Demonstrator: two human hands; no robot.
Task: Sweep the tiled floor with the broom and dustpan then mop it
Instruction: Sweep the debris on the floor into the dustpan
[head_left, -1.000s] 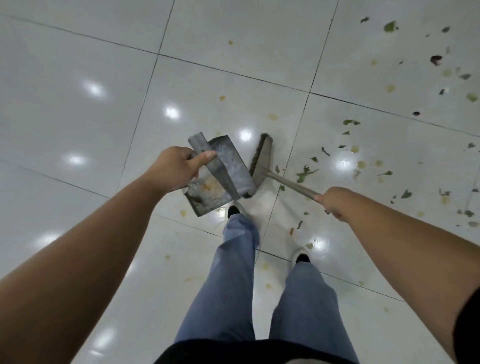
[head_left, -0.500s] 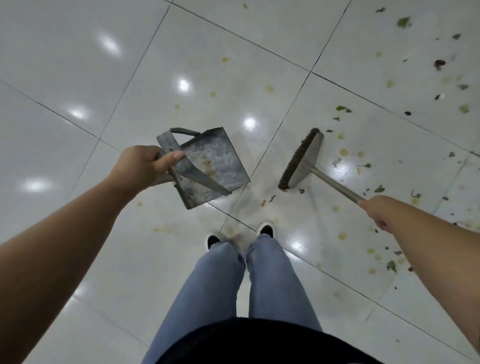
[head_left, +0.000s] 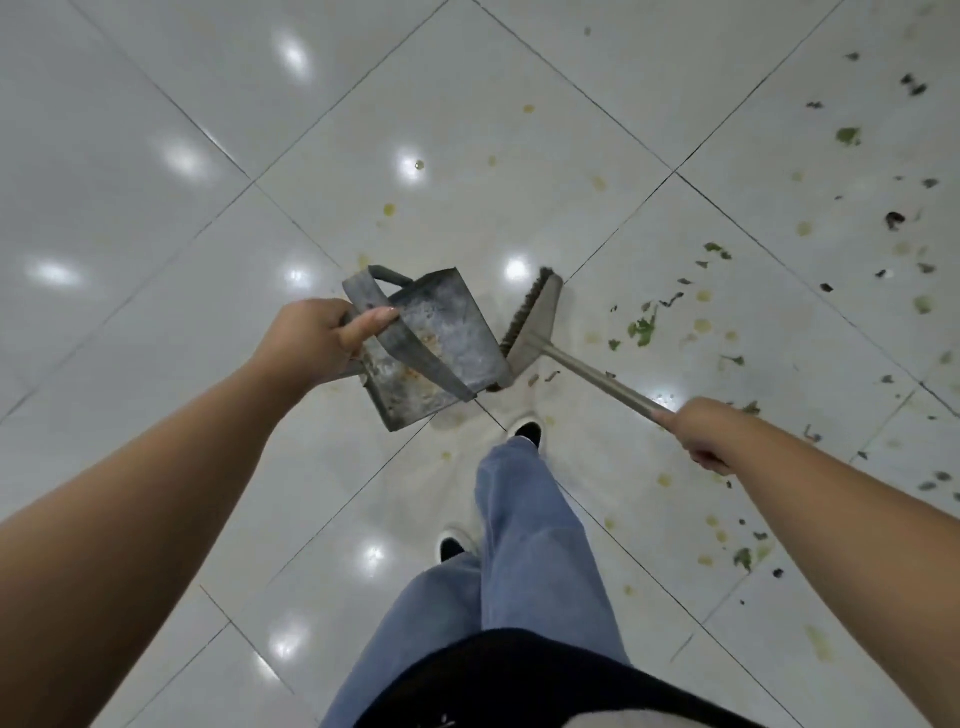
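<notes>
a: where's the litter from the broom (head_left: 535, 325)?
b: off to its right on the floor (head_left: 156, 130); right hand (head_left: 701, 431) clenches the handle, left hand (head_left: 311, 340) grips the dustpan (head_left: 441, 343).

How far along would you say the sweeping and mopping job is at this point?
Early. Done: tiles at left look swept. In hand: the left hand holds the dustpan, the right hand the broom beside it. Left: leaf scraps and stains at right; no mop visible.
</notes>
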